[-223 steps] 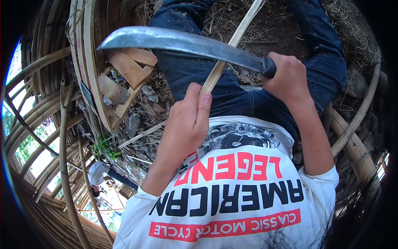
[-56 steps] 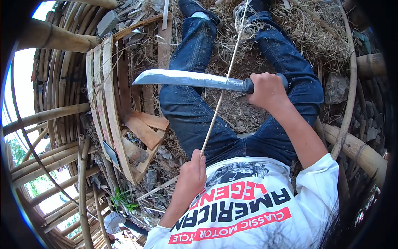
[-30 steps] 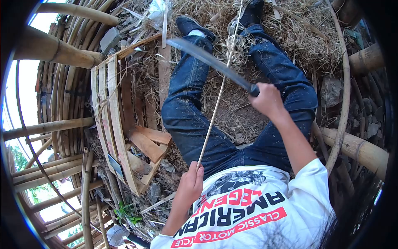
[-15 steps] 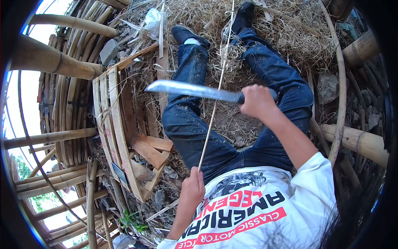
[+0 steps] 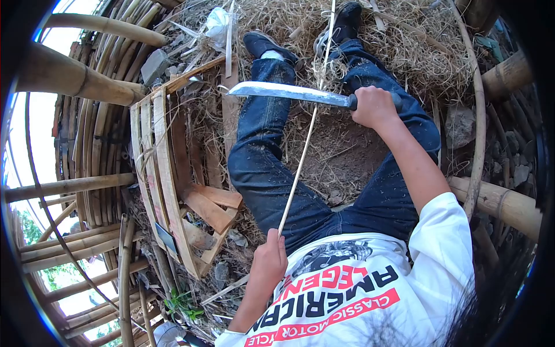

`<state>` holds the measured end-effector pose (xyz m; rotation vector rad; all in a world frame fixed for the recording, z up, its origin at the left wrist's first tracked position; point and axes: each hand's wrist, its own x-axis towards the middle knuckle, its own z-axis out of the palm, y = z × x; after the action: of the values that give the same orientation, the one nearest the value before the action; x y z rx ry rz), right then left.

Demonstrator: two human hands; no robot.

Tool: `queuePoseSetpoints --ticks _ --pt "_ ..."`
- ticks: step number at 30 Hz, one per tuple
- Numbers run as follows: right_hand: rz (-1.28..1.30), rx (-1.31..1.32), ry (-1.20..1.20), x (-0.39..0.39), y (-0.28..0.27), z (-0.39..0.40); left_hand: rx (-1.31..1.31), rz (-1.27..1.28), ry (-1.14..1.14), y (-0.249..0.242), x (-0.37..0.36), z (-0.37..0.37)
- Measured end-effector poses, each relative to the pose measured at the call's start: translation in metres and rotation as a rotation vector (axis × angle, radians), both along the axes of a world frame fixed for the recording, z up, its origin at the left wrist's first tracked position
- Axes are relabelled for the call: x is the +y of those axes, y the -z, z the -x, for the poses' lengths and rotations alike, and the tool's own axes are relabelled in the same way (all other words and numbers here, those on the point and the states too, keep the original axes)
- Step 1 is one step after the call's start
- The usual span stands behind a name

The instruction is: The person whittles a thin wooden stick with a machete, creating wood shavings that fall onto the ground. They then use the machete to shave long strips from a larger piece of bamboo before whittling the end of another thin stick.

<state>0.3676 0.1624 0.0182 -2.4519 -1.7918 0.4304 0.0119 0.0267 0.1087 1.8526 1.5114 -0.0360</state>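
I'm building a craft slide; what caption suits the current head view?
Machete in the right hand crosses a thin bamboo strip held in the left hand.

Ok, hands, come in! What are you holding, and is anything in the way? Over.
Right hand gripping machete. Left hand holding bamboo strip, machete crossing it. Left shin behind machete; gap unclear.

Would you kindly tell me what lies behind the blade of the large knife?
The pale strip and a trouser leg pass behind the blade, showing on both sides of it. The parts directly behind it are hidden.
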Motion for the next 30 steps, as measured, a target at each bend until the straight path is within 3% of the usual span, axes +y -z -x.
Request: queuePoseSetpoints --ticks 10,15,20,26,29,30 --pt "-0.07 0.026 0.062 0.006 -0.01 0.014 0.083 -0.078 0.039 -0.012 0.012 0.0" --pt "0.062 0.101 -0.186 -0.013 -0.031 0.047 0.16 -0.136 0.08 -0.02 0.026 0.003" --pt "-0.004 0.112 0.034 0.004 0.005 0.0 0.123 -0.068 0.06 -0.023 0.024 0.006" --pt "-0.072 0.113 0.043 0.001 -0.008 0.026 0.114 -0.059 0.051 -0.026 0.033 0.004" --pt "-0.017 0.049 -0.112 0.001 -0.003 0.024 0.124 -0.061 0.079 -0.033 0.033 0.008" --pt "-0.046 -0.027 -0.017 0.008 0.01 0.012 0.133 -0.056 0.07 -0.031 0.033 0.009"
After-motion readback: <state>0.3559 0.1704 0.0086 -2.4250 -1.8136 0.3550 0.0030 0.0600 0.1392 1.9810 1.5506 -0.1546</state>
